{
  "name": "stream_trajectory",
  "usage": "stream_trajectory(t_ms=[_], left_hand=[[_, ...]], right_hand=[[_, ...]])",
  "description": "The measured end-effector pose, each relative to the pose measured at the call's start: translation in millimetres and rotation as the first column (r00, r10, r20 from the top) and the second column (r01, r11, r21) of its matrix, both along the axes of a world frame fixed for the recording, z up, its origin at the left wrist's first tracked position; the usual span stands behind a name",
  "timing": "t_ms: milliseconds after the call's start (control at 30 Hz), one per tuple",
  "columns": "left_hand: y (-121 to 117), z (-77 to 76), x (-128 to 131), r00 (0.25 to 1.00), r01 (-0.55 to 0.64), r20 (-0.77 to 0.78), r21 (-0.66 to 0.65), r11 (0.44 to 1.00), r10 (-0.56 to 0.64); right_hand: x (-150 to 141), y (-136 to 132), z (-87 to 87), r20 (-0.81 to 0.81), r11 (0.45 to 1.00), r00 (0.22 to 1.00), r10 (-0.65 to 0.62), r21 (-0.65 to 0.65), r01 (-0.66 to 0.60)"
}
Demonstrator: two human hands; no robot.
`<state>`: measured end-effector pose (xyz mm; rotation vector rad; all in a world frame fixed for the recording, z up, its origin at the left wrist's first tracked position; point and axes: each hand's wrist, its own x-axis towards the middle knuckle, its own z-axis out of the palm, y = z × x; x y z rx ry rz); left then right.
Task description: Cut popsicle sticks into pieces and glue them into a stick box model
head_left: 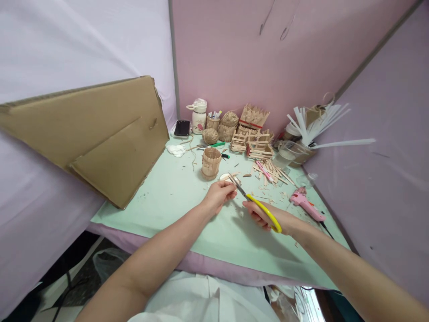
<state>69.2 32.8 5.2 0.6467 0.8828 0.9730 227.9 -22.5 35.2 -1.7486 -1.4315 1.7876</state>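
Note:
My right hand point(268, 217) is closed on yellow-handled scissors point(258, 205), whose blades point up and left toward my left hand. My left hand point(219, 194) is pinched on a small piece, probably a wooden stick, right at the blade tips point(234, 182); the piece is too small to make out. Both hands hover over the pale green table mat point(174, 201). Just beyond them stands a small round pot of wooden sticks point(211, 162).
A pink glue gun point(305, 203) lies right of my right hand. Loose wooden sticks point(273, 172) and scraps are scattered behind it. Stick crates, twine baskets, a white bottle, a phone and cups line the back corner. A big cardboard sheet point(100, 134) leans at the left.

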Motion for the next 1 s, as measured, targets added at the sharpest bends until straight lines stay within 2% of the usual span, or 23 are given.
stream_trajectory(t_ms=[567,1000], left_hand=[[2.7,-6.3,-1.1,0.998,0.017,0.059,-0.09,0.996,-0.012],[1.7,-1.8,-1.3,0.998,0.02,0.057,-0.121,0.992,-0.013]], right_hand=[[-8.6,-1.7,9.8,0.04,0.994,0.999,-0.037,-0.103,0.041],[-10.4,0.2,10.5,0.065,0.988,0.998,-0.015,-0.149,0.025]])
